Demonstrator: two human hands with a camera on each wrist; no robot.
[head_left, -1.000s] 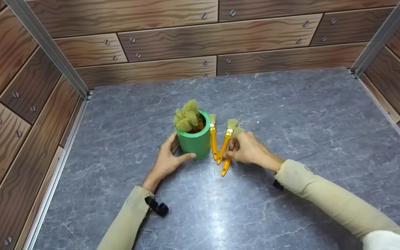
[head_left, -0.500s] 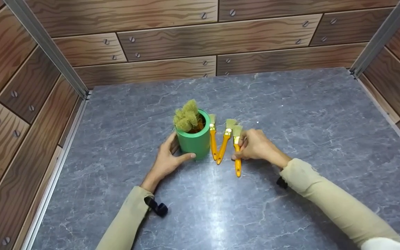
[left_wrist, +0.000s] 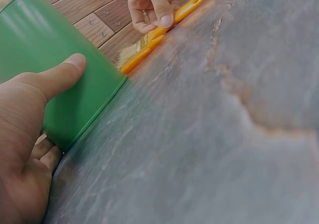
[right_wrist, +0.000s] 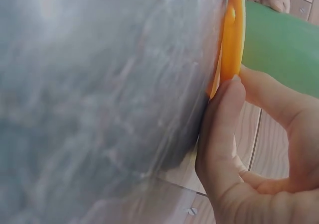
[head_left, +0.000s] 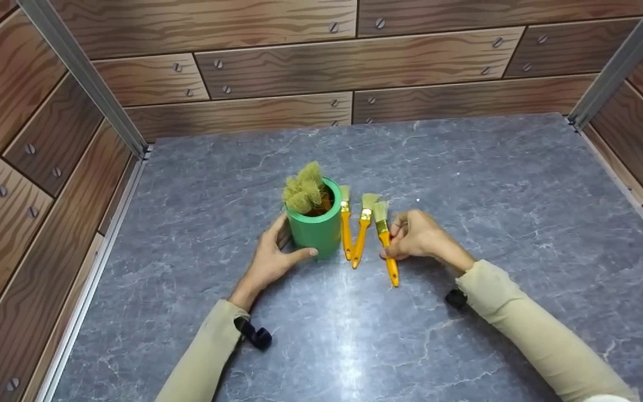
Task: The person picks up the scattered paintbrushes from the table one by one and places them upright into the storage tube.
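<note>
A green cylindrical pot point(head_left: 316, 234) stands upright on the table, with several paintbrushes inside, their bristle ends point(head_left: 302, 192) up. My left hand point(head_left: 271, 257) grips its lower side, thumb across the front and fingers round the back. To its right, my right hand point(head_left: 422, 239) pinches the orange handle of a paintbrush point(head_left: 392, 272), bristles pointing away from me; in the right wrist view, thumb and fingertips meet at the handle point(right_wrist: 232, 40). Between pot and right hand lie two more paintbrushes, one point(head_left: 346, 231) close against the pot and another point(head_left: 361, 237) slanting beside it.
The grey marbled table point(head_left: 500, 184) extends on all sides of the pot. Wood-patterned walls point(head_left: 277, 67) enclose the back and both sides, with metal posts point(head_left: 612, 67) at the corners. A tiny white speck point(head_left: 417, 200) lies beyond my right hand.
My right hand has shifted right with its paintbrush, away from the other two, and the brush's handle end has swung to the right. My left hand and the pot stay in place.
</note>
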